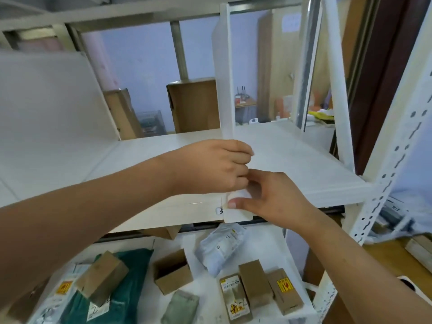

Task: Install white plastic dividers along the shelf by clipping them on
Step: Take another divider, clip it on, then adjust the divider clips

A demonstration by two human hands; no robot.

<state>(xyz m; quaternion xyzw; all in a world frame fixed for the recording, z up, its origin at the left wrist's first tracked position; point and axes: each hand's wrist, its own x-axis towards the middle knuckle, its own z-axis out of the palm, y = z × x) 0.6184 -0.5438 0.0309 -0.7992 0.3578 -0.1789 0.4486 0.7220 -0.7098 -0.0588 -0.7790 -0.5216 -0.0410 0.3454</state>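
A white plastic divider stands upright on the white shelf, reaching from the shelf board up to the beam above. My left hand is closed around the divider's lower front edge. My right hand pinches the divider's white clip tab where it hangs over the shelf's front lip, thumb pressed on it. Another white divider stands on the shelf at the left. A third divider stands at the right, near the upright.
The perforated white shelf upright rises at the right. On the lower shelf lie several small cardboard boxes, a green bag and a grey parcel. Behind the shelf stand large cardboard boxes.
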